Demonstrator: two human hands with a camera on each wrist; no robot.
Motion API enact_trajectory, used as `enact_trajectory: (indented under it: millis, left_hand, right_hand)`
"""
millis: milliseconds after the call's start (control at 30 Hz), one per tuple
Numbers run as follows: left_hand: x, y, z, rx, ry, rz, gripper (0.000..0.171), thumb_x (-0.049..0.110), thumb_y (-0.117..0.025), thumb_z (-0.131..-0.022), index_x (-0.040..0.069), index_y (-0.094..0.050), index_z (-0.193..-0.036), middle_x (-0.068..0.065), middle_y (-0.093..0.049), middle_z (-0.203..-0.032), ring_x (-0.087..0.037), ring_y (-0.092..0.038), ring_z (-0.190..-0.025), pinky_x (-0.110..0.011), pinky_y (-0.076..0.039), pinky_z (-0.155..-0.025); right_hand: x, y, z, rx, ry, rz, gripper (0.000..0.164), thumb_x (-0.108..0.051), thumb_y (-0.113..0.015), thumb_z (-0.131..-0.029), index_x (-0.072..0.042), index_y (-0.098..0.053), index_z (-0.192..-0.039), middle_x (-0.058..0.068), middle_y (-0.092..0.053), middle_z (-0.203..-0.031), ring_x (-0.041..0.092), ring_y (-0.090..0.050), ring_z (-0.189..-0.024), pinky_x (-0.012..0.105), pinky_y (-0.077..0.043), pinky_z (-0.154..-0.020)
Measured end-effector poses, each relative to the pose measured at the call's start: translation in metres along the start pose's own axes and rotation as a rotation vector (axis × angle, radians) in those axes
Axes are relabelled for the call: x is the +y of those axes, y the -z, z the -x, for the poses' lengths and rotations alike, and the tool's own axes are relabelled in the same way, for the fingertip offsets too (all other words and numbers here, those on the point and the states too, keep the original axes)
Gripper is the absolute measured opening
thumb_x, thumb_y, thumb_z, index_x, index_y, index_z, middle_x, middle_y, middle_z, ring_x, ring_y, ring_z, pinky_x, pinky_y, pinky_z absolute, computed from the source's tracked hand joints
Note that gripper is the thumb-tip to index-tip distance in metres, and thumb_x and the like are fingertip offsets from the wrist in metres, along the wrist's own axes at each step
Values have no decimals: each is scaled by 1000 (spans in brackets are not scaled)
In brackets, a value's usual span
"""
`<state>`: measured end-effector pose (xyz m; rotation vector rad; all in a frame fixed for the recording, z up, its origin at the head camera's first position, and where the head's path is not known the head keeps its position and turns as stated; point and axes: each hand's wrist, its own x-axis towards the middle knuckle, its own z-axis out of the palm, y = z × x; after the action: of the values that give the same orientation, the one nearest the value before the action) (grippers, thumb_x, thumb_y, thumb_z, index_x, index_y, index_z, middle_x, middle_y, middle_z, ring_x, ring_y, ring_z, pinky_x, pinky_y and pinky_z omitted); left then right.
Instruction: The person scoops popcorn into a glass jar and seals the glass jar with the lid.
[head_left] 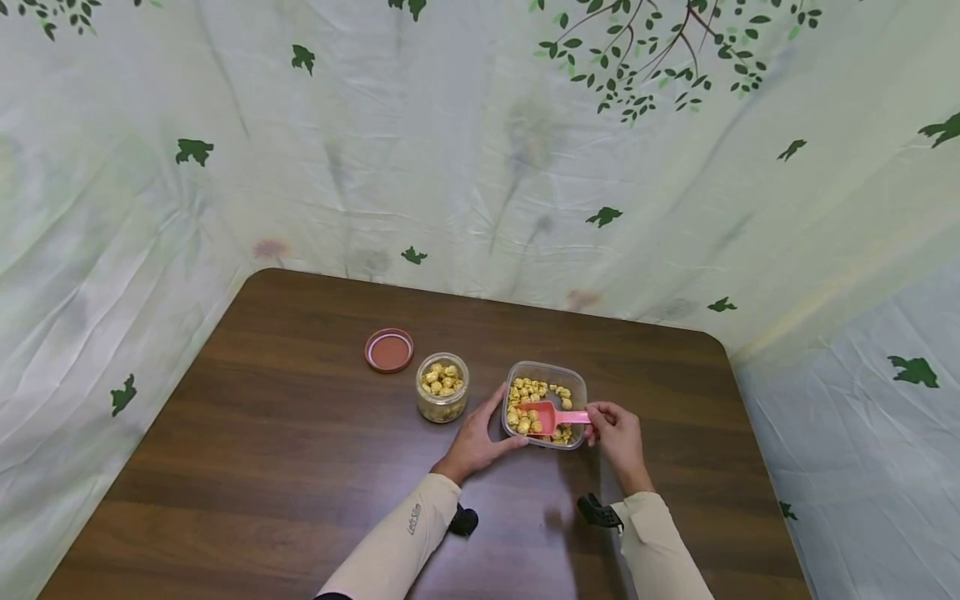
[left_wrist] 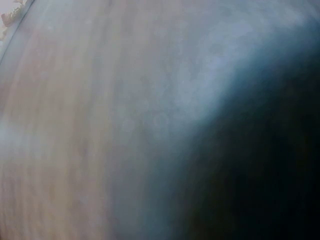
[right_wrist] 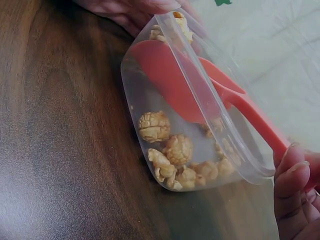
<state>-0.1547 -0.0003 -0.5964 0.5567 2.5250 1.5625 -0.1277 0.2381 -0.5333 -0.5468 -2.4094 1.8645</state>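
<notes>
In the head view a clear plastic container (head_left: pixel 547 372) of golden popcorn (head_left: pixel 528 388) sits on the table. My left hand (head_left: pixel 474 443) grips its left side, thumb along the front and fingers at the back. My right hand (head_left: pixel 617 440) pinches the handle of a pink scoop (head_left: pixel 573 417). The scoop's bowl is inside the container, among the popcorn. The right wrist view shows the scoop (right_wrist: pixel 170 80) through the clear wall, with several popcorn pieces (right_wrist: pixel 155 126) near it. The left wrist view is blurred and shows no hand.
Left of the container stands a clear jar (head_left: pixel 442 410) with popcorn in it. A reddish-brown lid (head_left: pixel 389 350) lies behind and left of the jar. The wooden table (head_left: pixel 300 433) meets a leaf-patterned cloth (head_left: pixel 465 167) at the back and sides.
</notes>
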Motion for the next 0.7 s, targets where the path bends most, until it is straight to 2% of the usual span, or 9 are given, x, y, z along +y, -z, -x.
enact_trajectory:
  millis: [467, 600, 700]
  left_hand:
    - [2, 1, 1, -1, 8, -3, 96, 43, -80, -76, 17, -28, -153, -16, -39, -149, -32, -37, -136, -47, -30, -111]
    - [2, 1, 1, -2, 9, -1, 96, 43, -79, -76, 17, -28, -153, -17, -39, -149, -33, -38, -136, -46, -30, -111]
    - [2, 1, 0, -2, 6, -6, 97, 44, -79, -76, 17, -27, -154, -17, -39, -149, -34, -37, -136, -47, -30, -111]
  right_hand:
    - [0, 0, 1, 102, -101, -105, 21, -3, -56, -96, 16, -60, -105, 5, -59, -66, 8, -53, -51, 20, -48, -45]
    - [2, 4, 0, 170, -69, -85, 20, -5, -56, -97, 14, -62, -105, 2, -58, -64, 7, -53, -50, 21, -49, -45]
    - [0, 6, 0, 217, -14, -42, 20, -5, -57, -96, 12, -63, -103, 4, -58, -64, 6, -53, -48, 21, -49, -45]
